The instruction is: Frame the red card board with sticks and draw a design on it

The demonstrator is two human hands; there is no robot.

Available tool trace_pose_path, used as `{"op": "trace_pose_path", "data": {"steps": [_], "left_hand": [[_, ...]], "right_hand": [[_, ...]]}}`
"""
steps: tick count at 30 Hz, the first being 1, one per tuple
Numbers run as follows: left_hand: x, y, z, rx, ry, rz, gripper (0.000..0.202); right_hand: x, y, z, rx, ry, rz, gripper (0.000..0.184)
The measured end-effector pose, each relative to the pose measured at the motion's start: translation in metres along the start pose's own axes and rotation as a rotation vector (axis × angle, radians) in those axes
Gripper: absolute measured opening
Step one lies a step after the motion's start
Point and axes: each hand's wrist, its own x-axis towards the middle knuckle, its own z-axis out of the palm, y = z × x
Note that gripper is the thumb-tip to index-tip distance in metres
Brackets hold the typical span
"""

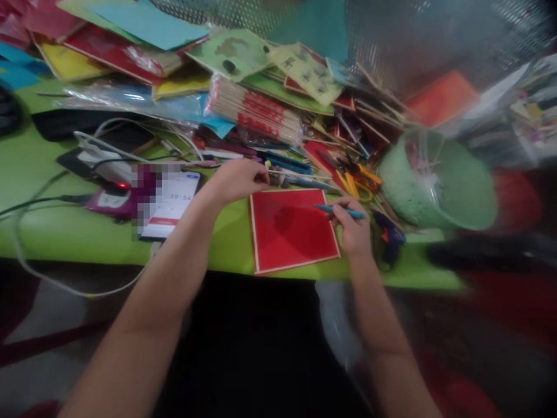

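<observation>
A square red card (291,238) with pale strips along its edges lies on the green table in front of me. My right hand (355,229) is closed around a teal pen (342,211), whose tip points left over the upper right part of the card. Just above the card's upper left corner is my left hand (241,179). Its fingers are curled together, and what they hold, if anything, I cannot make out. Blue pens or cutters (285,164) and thin sticks lie right behind that hand.
Left of my left arm a phone (172,203) lies beside a purple power strip (111,200) with cables. Behind are a bundle of wooden sticks (255,110) and piled coloured cards. Orange-handled scissors (359,180), a green basket (439,180) and a blue glue gun (390,235) are on the right.
</observation>
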Motion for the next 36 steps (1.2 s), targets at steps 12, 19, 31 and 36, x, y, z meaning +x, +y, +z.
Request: {"op": "trace_pose_path", "data": {"steps": [12,19,31,36], "left_hand": [[0.005,-0.005,0.006,0.092,-0.057,0.035,0.027],[0.005,-0.001,0.002,0.108,-0.08,0.022,0.029],[0.008,-0.007,0.006,0.082,-0.105,0.027,0.031],[0.007,-0.009,0.006,0.09,-0.097,0.038,0.027]], "right_hand": [[0.004,-0.001,0.019,-0.139,-0.06,0.072,0.02],[0.003,-0.002,0.019,-0.186,-0.06,0.079,0.023],[0.002,-0.006,0.021,-0.249,-0.081,0.032,0.018],[0.001,-0.004,0.02,-0.263,-0.092,0.0,0.015]]}}
